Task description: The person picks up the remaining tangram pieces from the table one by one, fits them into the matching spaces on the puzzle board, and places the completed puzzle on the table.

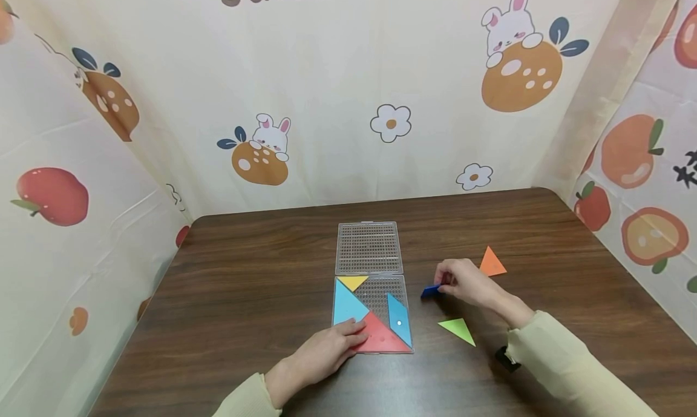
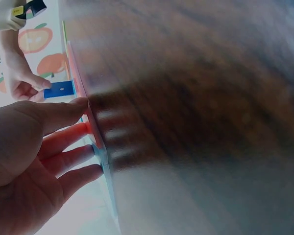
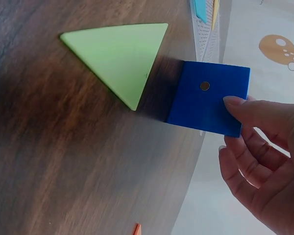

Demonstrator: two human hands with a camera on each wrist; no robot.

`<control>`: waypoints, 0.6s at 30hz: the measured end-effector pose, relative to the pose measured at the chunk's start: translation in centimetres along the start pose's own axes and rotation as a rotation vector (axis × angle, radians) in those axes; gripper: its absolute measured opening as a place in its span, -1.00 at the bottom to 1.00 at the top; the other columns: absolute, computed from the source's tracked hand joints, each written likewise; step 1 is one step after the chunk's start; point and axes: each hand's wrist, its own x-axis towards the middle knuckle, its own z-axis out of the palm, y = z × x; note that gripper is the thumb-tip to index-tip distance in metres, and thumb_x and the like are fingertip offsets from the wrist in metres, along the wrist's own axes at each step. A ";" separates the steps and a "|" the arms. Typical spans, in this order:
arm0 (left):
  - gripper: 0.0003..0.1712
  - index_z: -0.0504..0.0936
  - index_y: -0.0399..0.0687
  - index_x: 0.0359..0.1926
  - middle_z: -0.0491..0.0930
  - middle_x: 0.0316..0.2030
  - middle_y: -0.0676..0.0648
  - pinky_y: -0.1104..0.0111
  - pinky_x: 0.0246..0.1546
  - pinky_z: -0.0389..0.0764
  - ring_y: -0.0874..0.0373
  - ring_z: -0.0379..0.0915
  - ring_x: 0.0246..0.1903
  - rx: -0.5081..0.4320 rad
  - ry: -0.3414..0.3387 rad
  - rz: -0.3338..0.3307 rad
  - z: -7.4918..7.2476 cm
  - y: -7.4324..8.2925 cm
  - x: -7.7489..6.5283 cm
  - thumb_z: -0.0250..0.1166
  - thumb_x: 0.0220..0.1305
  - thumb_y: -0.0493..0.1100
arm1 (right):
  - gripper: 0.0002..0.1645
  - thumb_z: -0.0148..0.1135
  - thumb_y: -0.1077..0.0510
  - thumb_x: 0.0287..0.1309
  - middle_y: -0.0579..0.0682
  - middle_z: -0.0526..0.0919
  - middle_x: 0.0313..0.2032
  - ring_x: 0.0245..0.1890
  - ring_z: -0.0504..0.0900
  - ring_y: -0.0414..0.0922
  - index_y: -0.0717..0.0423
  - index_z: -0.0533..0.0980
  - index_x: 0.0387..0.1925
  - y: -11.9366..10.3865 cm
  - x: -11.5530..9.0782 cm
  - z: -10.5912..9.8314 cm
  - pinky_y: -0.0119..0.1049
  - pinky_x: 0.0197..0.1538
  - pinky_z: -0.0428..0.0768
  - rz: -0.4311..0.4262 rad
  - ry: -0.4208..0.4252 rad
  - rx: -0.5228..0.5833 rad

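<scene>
From my remote seat, head view: right hand (image 1: 469, 282) pinches a blue square (image 3: 206, 103) between thumb and fingers, holding it on edge just right of the plastic tray (image 1: 372, 296). I cannot tell whether its lower edge meets the table (image 1: 261, 265). Left hand (image 1: 325, 355) grips nothing; fingers loosely extended, tips resting on the red triangle (image 1: 383, 338) at the tray's near side. Also in the tray: light-blue triangle (image 1: 346, 305), yellow triangle (image 1: 354, 282), blue slanted piece (image 1: 399, 311). Mesh-patterned lid (image 1: 369, 247) lies open beyond. Green triangle (image 1: 460, 330) lies nearer me than the square; orange triangle (image 1: 492, 263) sits beyond the right hand.
</scene>
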 end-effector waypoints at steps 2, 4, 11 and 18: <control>-0.63 0.50 -0.11 0.06 0.39 0.11 -0.08 0.32 -0.01 0.40 0.05 0.29 0.10 -0.004 -0.011 -0.007 0.0 0.0 0.0 0.13 0.22 -0.21 | -0.75 0.33 0.41 -0.18 -0.20 0.43 -0.59 -0.60 0.35 -0.32 0.07 0.43 -0.60 -0.1 0.0 0.1 -0.46 -0.57 0.42 -0.007 -0.006 -0.002; -0.63 0.49 -0.11 0.07 0.38 0.11 -0.08 0.31 0.00 0.40 0.05 0.29 0.11 -0.008 -0.019 -0.012 0.0 0.0 0.0 0.12 0.23 -0.20 | -0.73 0.34 0.40 -0.20 -0.21 0.42 -0.60 -0.61 0.35 -0.33 0.06 0.43 -0.61 0.0 -0.1 0.2 -0.46 -0.57 0.42 -0.012 -0.016 -0.008; -0.63 0.50 -0.11 0.07 0.38 0.11 -0.08 0.31 -0.01 0.40 0.05 0.28 0.11 -0.004 -0.021 -0.012 0.0 0.0 0.0 0.12 0.23 -0.20 | -0.68 0.37 0.39 -0.25 -0.24 0.41 -0.59 -0.59 0.35 -0.31 0.00 0.41 -0.58 0.5 -0.5 1.0 -0.45 -0.55 0.41 -0.031 -0.068 -0.032; -0.63 0.50 -0.11 0.06 0.39 0.11 -0.09 0.31 -0.01 0.40 0.04 0.29 0.11 -0.002 -0.011 -0.009 0.2 -0.1 0.0 0.13 0.22 -0.20 | -0.66 0.38 0.39 -0.28 -0.21 0.37 -0.58 -0.58 0.32 -0.30 0.03 0.37 -0.58 0.2 -1.0 2.0 -0.45 -0.53 0.36 -0.085 -0.089 -0.158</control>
